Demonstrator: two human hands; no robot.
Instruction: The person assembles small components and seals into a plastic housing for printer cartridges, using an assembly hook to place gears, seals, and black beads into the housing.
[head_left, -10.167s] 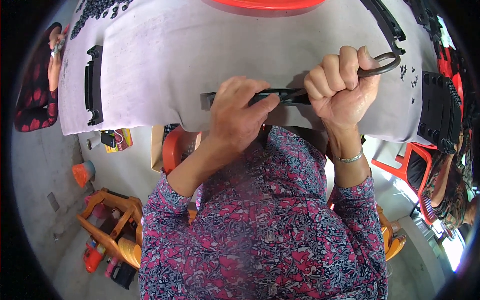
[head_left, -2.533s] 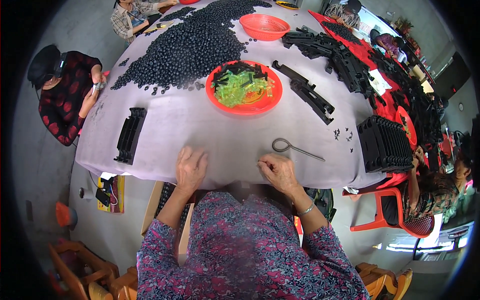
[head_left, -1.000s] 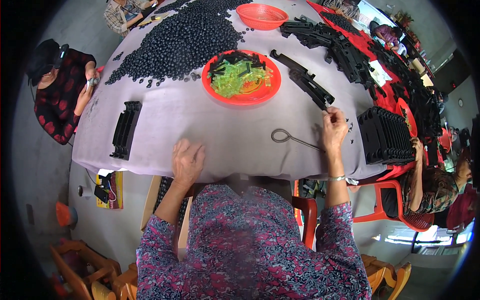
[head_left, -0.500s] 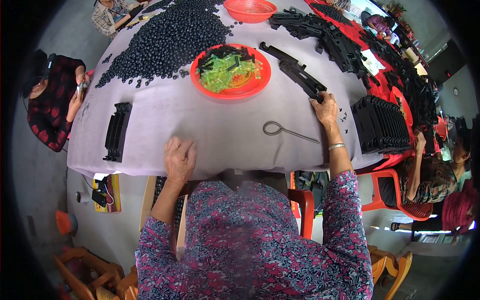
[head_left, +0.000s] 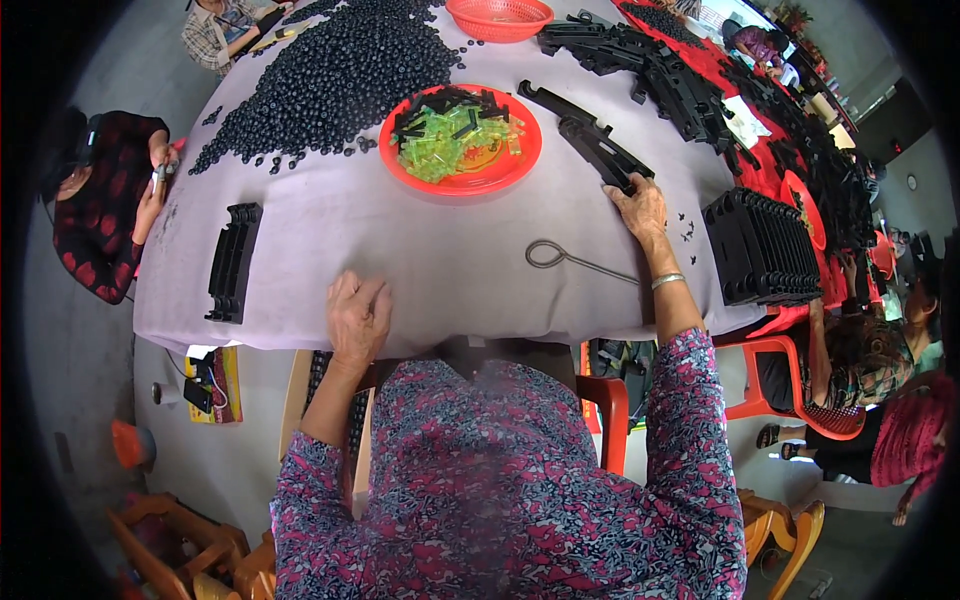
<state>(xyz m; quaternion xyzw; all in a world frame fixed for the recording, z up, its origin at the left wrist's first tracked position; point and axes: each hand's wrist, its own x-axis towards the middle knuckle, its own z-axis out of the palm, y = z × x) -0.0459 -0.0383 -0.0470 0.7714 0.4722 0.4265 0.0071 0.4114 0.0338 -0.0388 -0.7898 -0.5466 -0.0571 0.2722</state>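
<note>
My right hand (head_left: 640, 208) has its thumb and fingers closed around the near end of a long black plastic part (head_left: 594, 148), one of a slanting pair. Its far neighbour is a slim black strip with a hooked end (head_left: 550, 103). On the cloth by the near table edge rests my left hand (head_left: 358, 315), back up, its fingers loosely bent and apart, with nothing visible in it. Between the hands lies a metal rod with a loop end (head_left: 546, 254). A black slotted plastic frame (head_left: 233, 263) stands to the left of my left hand.
A red plate (head_left: 470, 186) holds green tubes and black pieces. Behind it spread a heap of small black rings (head_left: 335, 90), a red basket (head_left: 500, 22) and piled black parts (head_left: 660, 75). Stacked black frames (head_left: 762, 248) and tiny black bits (head_left: 687, 228) are at right. Other people sit around.
My right hand has shifted slightly left and up, with its grip on the black part's near end. The left hand stays put. At far right, a co-worker's arm has lowered.
</note>
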